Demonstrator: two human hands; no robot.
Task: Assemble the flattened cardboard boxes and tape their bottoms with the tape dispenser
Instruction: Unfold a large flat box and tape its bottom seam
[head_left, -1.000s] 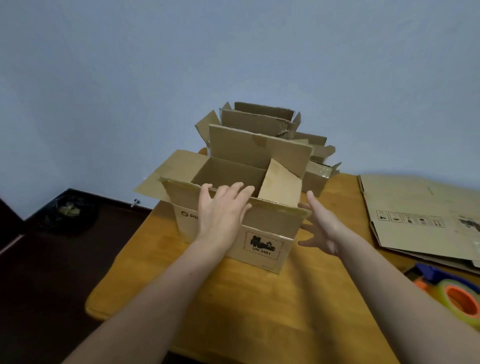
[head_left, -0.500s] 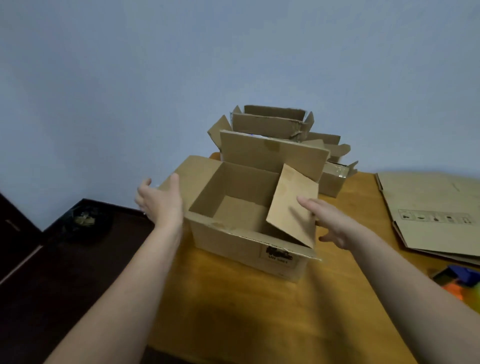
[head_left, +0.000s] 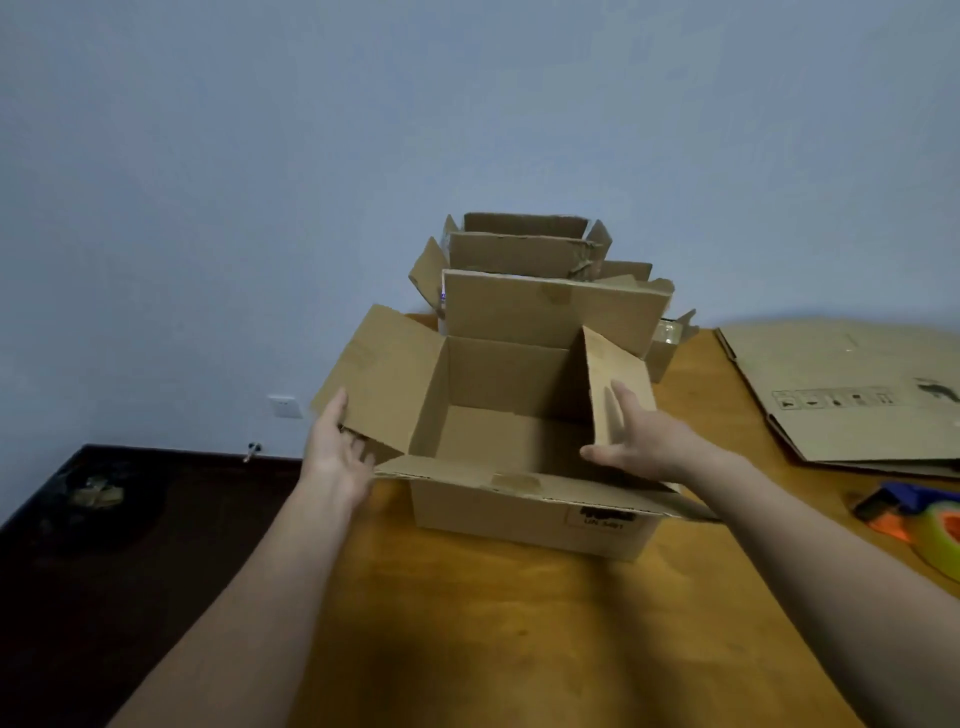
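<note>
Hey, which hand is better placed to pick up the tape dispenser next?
The right hand, probably: the tape dispenser lies at the right edge of the table, on that arm's side. The left hand is at the left flap of the box, which stands between.

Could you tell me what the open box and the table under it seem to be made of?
The open box: brown cardboard, matte, judging by its creased flaps and ragged edges. The table: apparently wood, orange-brown, with a slight sheen and faint grain.

The open box (head_left: 524, 499) is matt brown corrugated cardboard with ragged flap edges; the table (head_left: 519, 623) is smooth, orange-toned wood; the tape roll (head_left: 943, 540) looks glossy.
</note>
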